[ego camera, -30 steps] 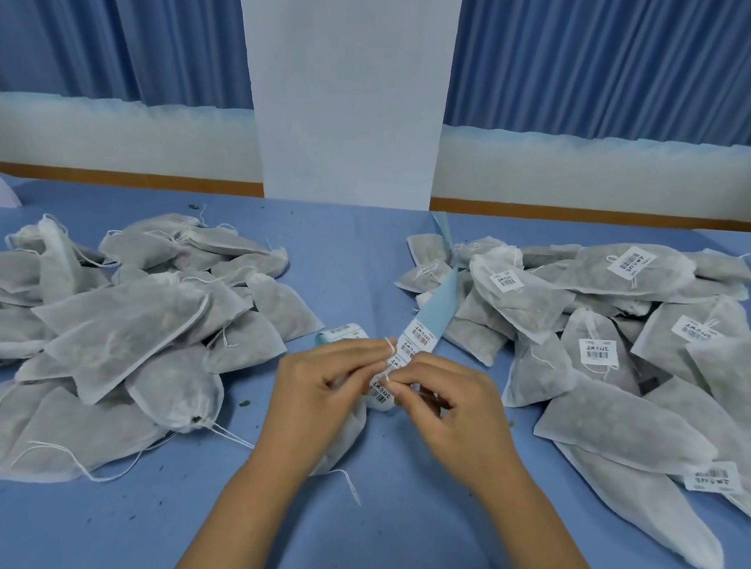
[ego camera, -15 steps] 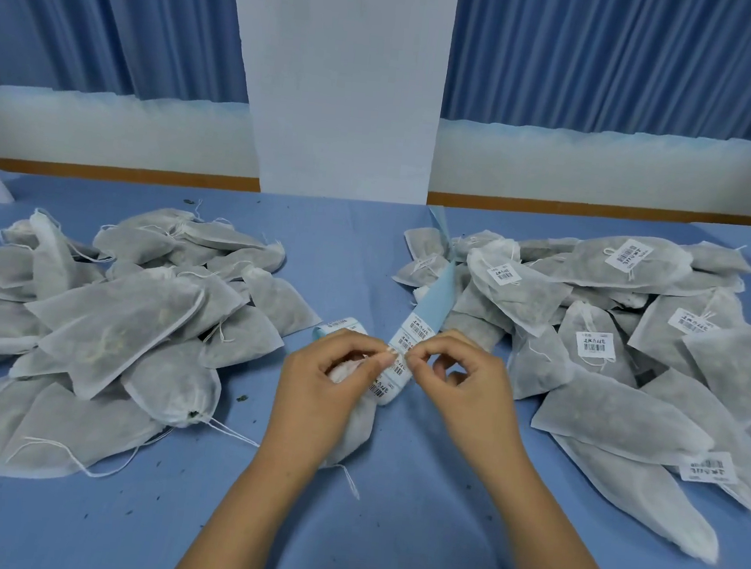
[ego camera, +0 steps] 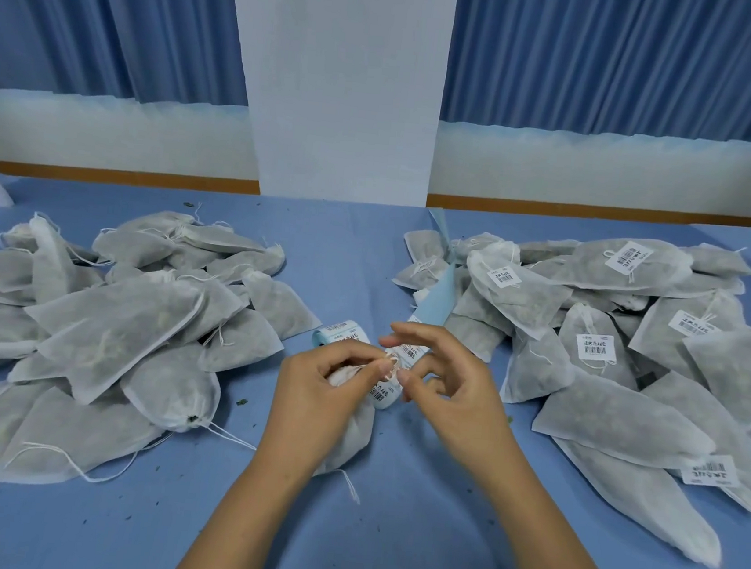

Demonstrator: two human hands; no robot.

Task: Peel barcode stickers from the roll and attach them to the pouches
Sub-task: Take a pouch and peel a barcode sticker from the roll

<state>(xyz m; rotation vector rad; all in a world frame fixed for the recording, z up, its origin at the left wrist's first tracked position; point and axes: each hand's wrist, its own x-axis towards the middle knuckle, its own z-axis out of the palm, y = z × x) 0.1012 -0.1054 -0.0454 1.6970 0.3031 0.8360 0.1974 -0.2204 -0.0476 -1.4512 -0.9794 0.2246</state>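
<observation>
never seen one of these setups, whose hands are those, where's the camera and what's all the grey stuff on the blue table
There is no machine here: a person works with bare hands, and the single picture comes from a camera worn on their head, looking down. The blue table holds two heaps of grey drawstring pouches. The left heap shows no labels, while several pouches in the right heap carry white barcode stickers. The left hand grips one pouch. Beside it lies a pale blue strip of stickers. The right hand has its fingertips at that strip; whether it pinches a sticker is too small to tell.
</observation>
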